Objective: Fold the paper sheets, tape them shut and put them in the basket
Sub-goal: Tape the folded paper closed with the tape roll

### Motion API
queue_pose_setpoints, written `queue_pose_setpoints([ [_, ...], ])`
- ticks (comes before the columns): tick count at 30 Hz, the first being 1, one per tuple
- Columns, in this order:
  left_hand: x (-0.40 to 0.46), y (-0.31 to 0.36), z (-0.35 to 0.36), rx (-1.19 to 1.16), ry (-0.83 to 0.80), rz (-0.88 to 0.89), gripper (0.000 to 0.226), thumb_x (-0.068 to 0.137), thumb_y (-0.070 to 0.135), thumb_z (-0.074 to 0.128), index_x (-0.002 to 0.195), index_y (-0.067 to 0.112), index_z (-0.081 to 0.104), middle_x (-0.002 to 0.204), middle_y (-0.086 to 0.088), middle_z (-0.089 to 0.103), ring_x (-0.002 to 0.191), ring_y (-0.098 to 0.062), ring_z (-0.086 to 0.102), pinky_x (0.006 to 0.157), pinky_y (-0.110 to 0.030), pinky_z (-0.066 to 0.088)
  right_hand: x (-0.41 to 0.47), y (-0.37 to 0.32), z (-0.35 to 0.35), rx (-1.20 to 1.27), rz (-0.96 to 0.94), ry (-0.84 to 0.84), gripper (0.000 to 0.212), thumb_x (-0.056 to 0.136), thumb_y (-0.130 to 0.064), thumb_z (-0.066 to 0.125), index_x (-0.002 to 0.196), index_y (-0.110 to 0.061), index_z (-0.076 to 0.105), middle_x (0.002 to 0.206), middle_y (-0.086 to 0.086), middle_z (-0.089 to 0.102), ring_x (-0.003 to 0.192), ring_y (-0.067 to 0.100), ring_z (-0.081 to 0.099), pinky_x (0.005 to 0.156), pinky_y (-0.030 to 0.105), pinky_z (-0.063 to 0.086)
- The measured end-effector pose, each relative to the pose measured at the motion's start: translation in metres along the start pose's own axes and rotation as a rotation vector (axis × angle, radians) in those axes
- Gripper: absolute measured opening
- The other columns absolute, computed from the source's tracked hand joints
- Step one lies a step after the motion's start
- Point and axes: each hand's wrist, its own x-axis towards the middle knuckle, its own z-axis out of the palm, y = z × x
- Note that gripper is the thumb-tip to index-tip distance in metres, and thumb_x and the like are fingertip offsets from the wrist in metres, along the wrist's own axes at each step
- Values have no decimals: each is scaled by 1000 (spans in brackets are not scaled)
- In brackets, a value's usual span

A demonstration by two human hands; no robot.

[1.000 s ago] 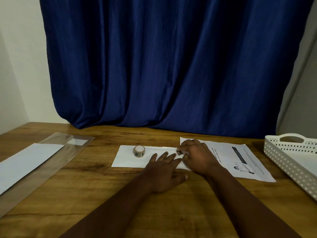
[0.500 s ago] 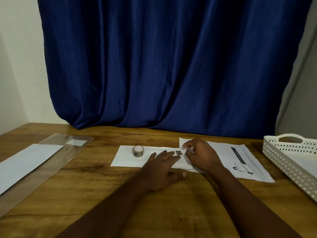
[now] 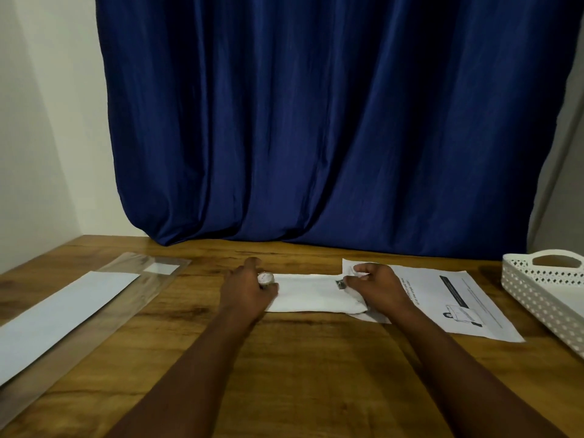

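A folded white paper sheet (image 3: pixel 311 294) lies across the middle of the wooden table. My left hand (image 3: pixel 246 287) sits at its left end, fingers curled round a small roll of tape (image 3: pixel 266 278). My right hand (image 3: pixel 376 286) rests on the sheet's right end, its fingers curled beside a small dark mark (image 3: pixel 340 283) on the paper. A printed sheet (image 3: pixel 458 298) lies flat under and to the right of that hand. The white perforated basket (image 3: pixel 537 289) stands at the right edge.
A clear plastic sleeve (image 3: pixel 104 308) holding a long white sheet (image 3: pixel 60 317) lies at the left. A dark blue curtain (image 3: pixel 331 121) hangs behind the table. Bare wood (image 3: pixel 316 358) lies between my forearms.
My left hand has slid left off the sheet's middle and closed round the tape roll. My right hand stayed at the right end of the folded sheet.
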Motion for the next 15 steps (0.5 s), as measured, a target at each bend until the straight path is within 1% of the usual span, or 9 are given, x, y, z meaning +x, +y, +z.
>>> queue_pose_setpoints([
  [2,-1,1,0,-34,19,-7,57,85,41,77,135,25,56,123,-1,69,120,-30,57,97,-41,51,-1,-4,-2,243,89,0,45,85,-26,81,123,-9,66,113,8,69,80,17,68,51,24,56],
  [4,-1,0,1,-51,15,-21,51,84,38,76,130,29,58,118,0,71,116,-28,59,96,-43,54,-3,-8,-6,420,182,-46,33,87,-13,78,115,1,68,99,16,71,68,19,66,44,21,52],
  [7,1,-2,2,-78,-2,-31,53,82,39,77,130,33,57,116,0,71,111,-27,63,96,-46,55,-4,-10,-11,514,306,-118,25,85,-12,80,101,4,68,84,13,67,69,18,61,51,23,53],
  [8,1,-1,2,-91,-4,-27,54,81,39,77,131,33,56,116,0,71,110,-27,64,96,-46,55,-2,-9,-12,556,340,-154,32,83,-11,82,106,5,66,88,15,69,76,21,65,61,26,59],
  [9,1,-1,2,-99,-8,-27,55,82,39,76,132,33,55,116,0,71,110,-27,64,96,-46,55,-2,-10,-12,613,379,-200,39,81,-8,83,111,5,64,100,19,73,89,25,71,77,34,63],
  [10,0,0,2,-101,-10,-22,55,82,40,76,132,33,55,115,0,72,111,-27,64,96,-46,55,-3,-11,-14,669,418,-248,45,79,-5,83,117,5,61,110,23,73,103,30,73,89,42,62],
  [11,-1,1,2,-101,-12,-18,55,81,42,74,132,34,55,114,0,72,111,-27,64,96,-46,54,-5,-12,-15,710,443,-287,47,80,-3,82,120,5,59,116,26,71,110,35,71,89,47,61],
  [13,-1,2,2,-103,-15,-17,56,81,45,71,133,37,53,112,1,72,110,-27,64,96,-46,54,-10,-15,-17,731,443,-353,40,83,-2,78,117,3,57,115,27,71,104,40,73,74,53,63],
  [15,-2,2,1,-116,-12,-12,55,83,44,72,134,37,52,113,2,72,108,-26,65,96,-45,54,-12,-16,-17,701,419,-399,40,85,-5,78,119,0,57,112,26,73,98,40,74,69,58,62],
])
